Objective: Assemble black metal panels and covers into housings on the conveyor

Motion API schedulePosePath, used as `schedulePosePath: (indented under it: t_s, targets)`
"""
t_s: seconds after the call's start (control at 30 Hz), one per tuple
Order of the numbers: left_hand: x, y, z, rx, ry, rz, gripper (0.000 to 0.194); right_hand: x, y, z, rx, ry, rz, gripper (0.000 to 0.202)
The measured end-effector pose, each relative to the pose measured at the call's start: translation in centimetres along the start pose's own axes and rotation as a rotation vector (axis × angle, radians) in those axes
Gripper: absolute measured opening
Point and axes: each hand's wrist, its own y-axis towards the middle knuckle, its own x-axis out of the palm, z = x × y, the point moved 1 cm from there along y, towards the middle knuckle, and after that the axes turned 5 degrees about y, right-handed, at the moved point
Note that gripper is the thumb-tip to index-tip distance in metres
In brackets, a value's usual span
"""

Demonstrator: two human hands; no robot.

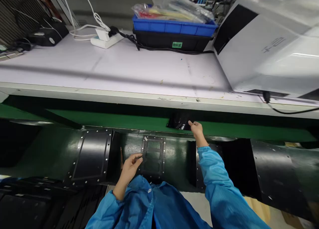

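Note:
My right hand [196, 127] reaches under the shelf edge, its thumb and fingers pinched on the right side of a dark, glossy, flat piece [180, 121]. Shadow hides that piece's exact kind. My left hand [131, 164] hovers at the left edge of a flat black frame [152, 173] with window-like openings and light dots along its border. Its fingers are loosely bent, with a small gap to the thumb and nothing visible between them. The frame lies on the green belt surface [175, 156] in front of my body.
Black studded panels, one at left [92, 156] and one at right [276, 176], stand along the belt. Above is a white shelf [139, 73] carrying a power strip [107, 40], a blue tray [174, 26] of bagged items and a large white machine [266, 53]. Dark panels [27, 202] lie lower left.

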Motion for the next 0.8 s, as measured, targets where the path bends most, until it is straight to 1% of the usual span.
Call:
schedulePosePath:
  t_s: [0.07,0.13,0.17,0.2,0.23,0.3,0.33,0.37,0.4,0.43,0.47,0.5,0.57,0.6,0.63,0.67,0.73,0.8]
  targets:
    - [0.5,1.2,0.4,-0.068,-0.126,-0.021,0.055,-1.0,-3.6,-1.2,0.0,0.11,-0.046,0.062]
    - [1.0,2.5,0.9,-0.1,-0.293,-0.031,0.057,-2.2,-7.1,-2.2,-0.005,0.241,-0.17,0.066]
    - [1.3,2.9,1.1,-0.12,-0.393,-0.073,0.059,-2.7,-8.9,-2.6,0.001,0.308,-0.25,0.065]
    - [1.6,3.2,1.2,-0.148,-0.499,-0.143,0.061,-3.1,-10.6,-2.9,0.018,0.366,-0.329,0.063]
    - [2.1,3.3,1.3,-0.18,-0.603,-0.224,0.061,-3.2,-12.2,-3.1,0.044,0.413,-0.4,0.06]
    - [3.0,2.7,1.0,-0.254,-0.77,-0.366,0.056,-2.7,-15.4,-3.1,0.111,0.477,-0.525,0.054]
    - [3.3,2.0,0.6,-0.305,-0.823,-0.405,0.053,-2.1,-16.9,-2.9,0.15,0.502,-0.574,0.053]
    - [3.6,1.2,0.1,-0.366,-0.858,-0.419,0.049,-1.4,-18.3,-2.5,0.194,0.53,-0.611,0.052]
    - [3.7,0.3,-0.5,-0.43,-0.885,-0.423,0.046,-0.7,-19.6,-1.9,0.24,0.56,-0.625,0.052]
    - [3.8,-0.6,-1.1,-0.489,-0.91,-0.424,0.042,-0.1,-20.7,-1.2,0.285,0.59,-0.598,0.053]
    - [3.9,-1.4,-1.8,-0.532,-0.934,-0.419,0.039,0.3,-21.8,-0.2,0.33,0.615,-0.528,0.055]
    - [3.8,-2.1,-2.4,-0.555,-0.958,-0.4,0.036,0.6,-22.9,1.0,0.372,0.631,-0.426,0.056]
    - [3.6,-3.0,-3.5,-0.56,-0.995,-0.316,0.033,0.6,-25.4,3.7,0.459,0.628,-0.219,0.058]
    - [3.5,-3.2,-4.0,-0.554,-1.002,-0.265,0.034,0.6,-26.9,5.1,0.516,0.612,-0.166,0.059]
    - [3.4,-3.3,-4.4,-0.545,-1.0,-0.22,0.037,0.8,-28.6,6.3,0.582,0.592,-0.174,0.059]
    - [3.3,-3.3,-4.8,-0.534,-0.99,-0.19,0.04,1.1,-30.4,7.3,0.653,0.573,-0.24,0.059]
    - [3.1,-3.2,-5.5,-0.518,-0.96,-0.184,0.048,2.7,-33.9,8.3,0.762,0.574,-0.459,0.059]
    - [3.2,-3.4,-6.1,-0.513,-0.938,-0.206,0.052,5.2,-36.0,8.1,0.803,0.689,-0.662,0.06]
